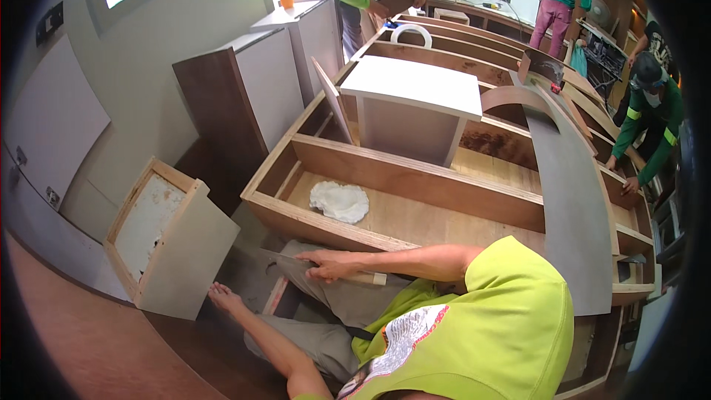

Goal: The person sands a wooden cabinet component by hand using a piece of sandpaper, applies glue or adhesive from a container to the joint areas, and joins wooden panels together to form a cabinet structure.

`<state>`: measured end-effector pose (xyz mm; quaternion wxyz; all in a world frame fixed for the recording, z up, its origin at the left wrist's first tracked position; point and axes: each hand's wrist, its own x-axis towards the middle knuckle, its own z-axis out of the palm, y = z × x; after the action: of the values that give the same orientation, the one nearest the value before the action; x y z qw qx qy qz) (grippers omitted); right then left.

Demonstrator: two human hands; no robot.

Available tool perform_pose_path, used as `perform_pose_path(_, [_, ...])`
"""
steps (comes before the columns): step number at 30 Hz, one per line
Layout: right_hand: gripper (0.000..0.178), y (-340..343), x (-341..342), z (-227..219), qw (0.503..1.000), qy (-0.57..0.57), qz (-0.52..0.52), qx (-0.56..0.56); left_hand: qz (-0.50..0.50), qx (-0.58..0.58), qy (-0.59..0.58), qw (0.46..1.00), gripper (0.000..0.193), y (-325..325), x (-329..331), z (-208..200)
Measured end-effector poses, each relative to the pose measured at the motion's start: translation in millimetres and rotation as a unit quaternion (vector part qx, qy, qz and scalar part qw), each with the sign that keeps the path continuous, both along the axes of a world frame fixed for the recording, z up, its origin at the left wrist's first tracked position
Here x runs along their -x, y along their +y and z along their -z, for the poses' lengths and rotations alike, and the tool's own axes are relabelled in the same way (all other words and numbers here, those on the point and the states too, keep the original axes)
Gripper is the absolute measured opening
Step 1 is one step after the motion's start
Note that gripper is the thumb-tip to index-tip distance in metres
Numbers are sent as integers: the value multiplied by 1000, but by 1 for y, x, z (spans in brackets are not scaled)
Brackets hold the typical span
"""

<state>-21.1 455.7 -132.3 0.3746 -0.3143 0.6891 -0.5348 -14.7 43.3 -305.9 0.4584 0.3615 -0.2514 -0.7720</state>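
Small box (189, 252) stood tilted left of the person's knees: side faces on, bare wood rim, patchy white inner face; looked part-finished. Right hand (332, 264) was wrapped round a flat tool (368, 278) with a pale handle. Left hand (226, 299) had curled fingers by the box's lower corner; couldn't tell if pinching it. Big wooden frame (415, 169): ribs in, most bays open, grey sheet (574, 215) over part only; covering looked outstanding. White-topped cabinet (411, 87) and white lump (339, 201) obstructed bays. Co-worker (655, 115) leaned at far side.
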Motion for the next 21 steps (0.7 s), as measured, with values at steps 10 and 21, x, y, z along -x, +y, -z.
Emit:
perform_pose_path(10, [65, 2, 0, -2, 1000, 3, 6, -16, 48, -25, 25, 998, 37, 23, -7, -22])
perform_pose_path(21, [65, 1, -3, -14, 999, 13, 0, -39, 42, -36, 39, 998, 33, 15, -5, -13])
